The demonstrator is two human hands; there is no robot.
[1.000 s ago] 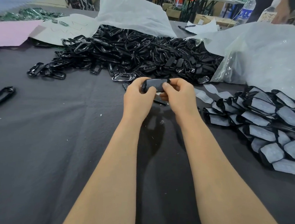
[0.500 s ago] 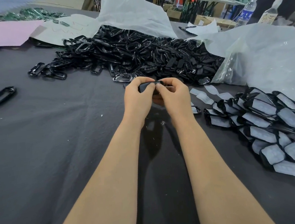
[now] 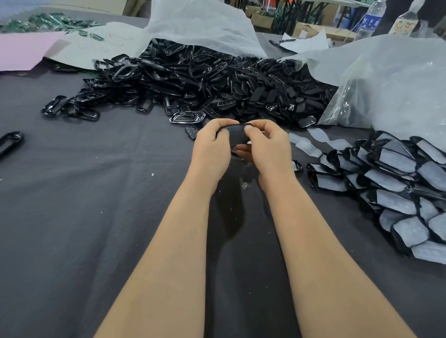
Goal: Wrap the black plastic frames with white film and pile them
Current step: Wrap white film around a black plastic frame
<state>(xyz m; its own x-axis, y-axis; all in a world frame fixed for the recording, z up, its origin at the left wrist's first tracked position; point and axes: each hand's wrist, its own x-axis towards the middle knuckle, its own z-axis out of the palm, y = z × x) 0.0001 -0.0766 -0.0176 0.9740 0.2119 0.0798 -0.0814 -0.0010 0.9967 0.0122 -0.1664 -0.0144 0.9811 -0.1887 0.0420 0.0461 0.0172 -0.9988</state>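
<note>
— Where is the frame?
— The black frame sits between both hands, held just above the dark worktop. The left hand curls round its left end. The right hand pinches its right end, thumb on top.
— And the others?
— The unwrapped heap lies just beyond the hands. The wrapped pile is to the right, with loose white film pieces near the right hand.

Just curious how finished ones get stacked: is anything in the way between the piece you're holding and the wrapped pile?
Loose white film strips lie flat on the cloth between the held frame and the wrapped pile; nothing upright blocks it.
</note>
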